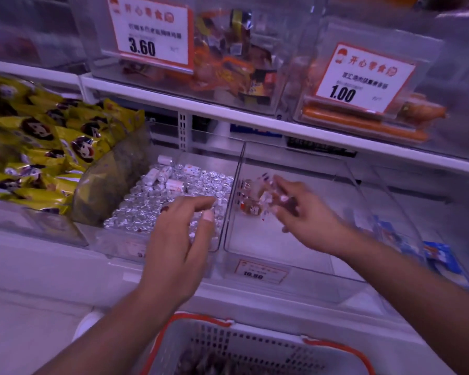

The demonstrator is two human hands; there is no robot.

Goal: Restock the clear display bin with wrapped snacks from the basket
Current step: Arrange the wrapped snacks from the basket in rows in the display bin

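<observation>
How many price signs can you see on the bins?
3: the 3.60 sign upper left, the 1.00 sign upper right, the 10.80 label on the nearly empty bin. Others may be hidden.

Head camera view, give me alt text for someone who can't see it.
A person's right hand drops wrapped snacks into a nearly empty clear display bin on a shop shelf, while the left hand hovers open beside it. A basket sits below.
</observation>
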